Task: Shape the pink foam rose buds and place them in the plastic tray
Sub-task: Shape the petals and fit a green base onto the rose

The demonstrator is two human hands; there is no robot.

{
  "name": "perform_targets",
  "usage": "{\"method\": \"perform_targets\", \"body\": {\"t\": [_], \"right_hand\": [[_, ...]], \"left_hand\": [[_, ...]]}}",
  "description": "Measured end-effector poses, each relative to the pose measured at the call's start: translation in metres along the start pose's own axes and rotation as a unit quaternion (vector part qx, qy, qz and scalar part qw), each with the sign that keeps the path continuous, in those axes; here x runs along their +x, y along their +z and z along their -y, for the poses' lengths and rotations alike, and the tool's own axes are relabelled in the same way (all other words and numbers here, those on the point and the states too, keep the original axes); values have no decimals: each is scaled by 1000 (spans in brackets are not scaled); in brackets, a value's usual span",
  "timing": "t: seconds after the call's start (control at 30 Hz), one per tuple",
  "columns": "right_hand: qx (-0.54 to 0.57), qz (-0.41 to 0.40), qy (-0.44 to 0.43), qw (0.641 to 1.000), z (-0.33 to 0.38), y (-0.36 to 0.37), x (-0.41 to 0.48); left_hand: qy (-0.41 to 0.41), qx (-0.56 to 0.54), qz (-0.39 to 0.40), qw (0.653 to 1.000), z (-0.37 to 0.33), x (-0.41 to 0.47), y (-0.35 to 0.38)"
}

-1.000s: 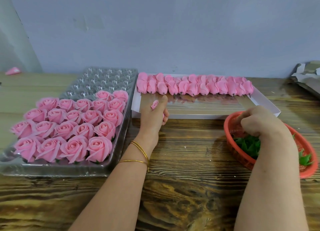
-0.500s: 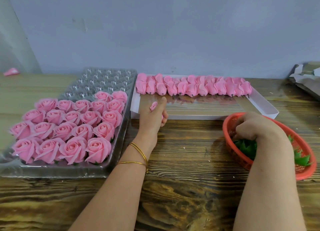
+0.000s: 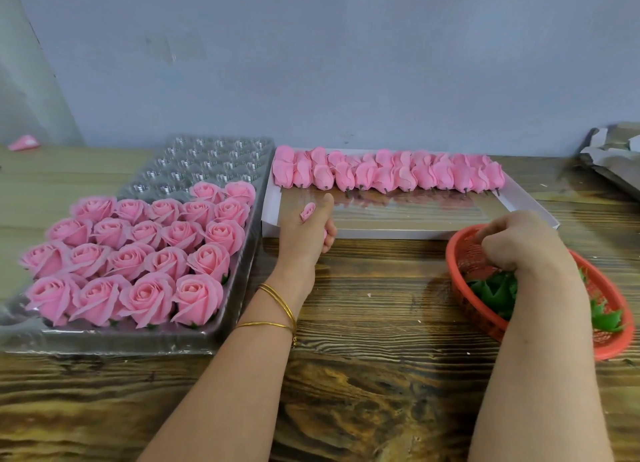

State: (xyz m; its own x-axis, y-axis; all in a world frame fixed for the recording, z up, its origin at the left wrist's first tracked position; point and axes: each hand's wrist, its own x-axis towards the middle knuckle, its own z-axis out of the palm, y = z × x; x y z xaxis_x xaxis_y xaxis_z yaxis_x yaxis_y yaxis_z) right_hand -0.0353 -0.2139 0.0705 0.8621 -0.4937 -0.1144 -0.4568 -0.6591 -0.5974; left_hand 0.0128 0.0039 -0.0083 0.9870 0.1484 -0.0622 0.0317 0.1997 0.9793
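My left hand (image 3: 304, 234) grips a pink foam rose bud (image 3: 307, 211), whose tip shows between thumb and fingers, at the near left corner of the white box (image 3: 408, 233). A row of several unshaped pink buds (image 3: 388, 174) lies along the box's far side. On the left, the clear plastic tray (image 3: 145, 337) holds several opened pink roses (image 3: 138, 250); its far cells are unfilled. My right hand (image 3: 516, 241) reaches into the red basket (image 3: 485, 309) with fingers curled down among green leaf pieces (image 3: 495, 292); what the fingers hold is hidden.
The wooden table (image 3: 374, 323) stretches between tray and basket. A stray pink bud (image 3: 24, 143) lies far left by the wall. Crumpled grey cardboard (image 3: 613, 156) sits at the far right. The grey wall stands close behind the box.
My right hand has shifted slightly inside the red basket. My left hand keeps holding the bud in the same place.
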Motion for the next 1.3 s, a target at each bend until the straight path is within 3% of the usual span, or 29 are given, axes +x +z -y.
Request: {"method": "perform_targets", "body": {"t": [0.3,0.53,0.7,0.83,0.97,1.07,1.17,1.23,1.3], "right_hand": [[-7,-76,24,997,-10,13,22],[90,-182,-10,979,-10,13,18],[147,-275,-93,946,-6,14,19],[194,-279,-170,925,7,21,18],[255,-201,-229,918,20,35,16],[354,-68,-258,896,30,48,12],[459,98,-256,845,39,60,6],[463,179,-243,833,44,68,2],[423,218,-236,847,46,76,-2]], "left_hand": [[10,-10,-7,1000,0,1,1],[12,-10,-10,1000,1,2,0],[12,-4,-7,1000,2,2,0],[10,-8,-8,1000,1,2,1],[13,-5,-15,1000,1,3,1],[12,-7,-18,1000,1,3,2],[13,-13,-18,1000,0,2,3],[18,-14,-20,1000,0,2,3],[24,-13,-20,999,-1,1,4]]}}
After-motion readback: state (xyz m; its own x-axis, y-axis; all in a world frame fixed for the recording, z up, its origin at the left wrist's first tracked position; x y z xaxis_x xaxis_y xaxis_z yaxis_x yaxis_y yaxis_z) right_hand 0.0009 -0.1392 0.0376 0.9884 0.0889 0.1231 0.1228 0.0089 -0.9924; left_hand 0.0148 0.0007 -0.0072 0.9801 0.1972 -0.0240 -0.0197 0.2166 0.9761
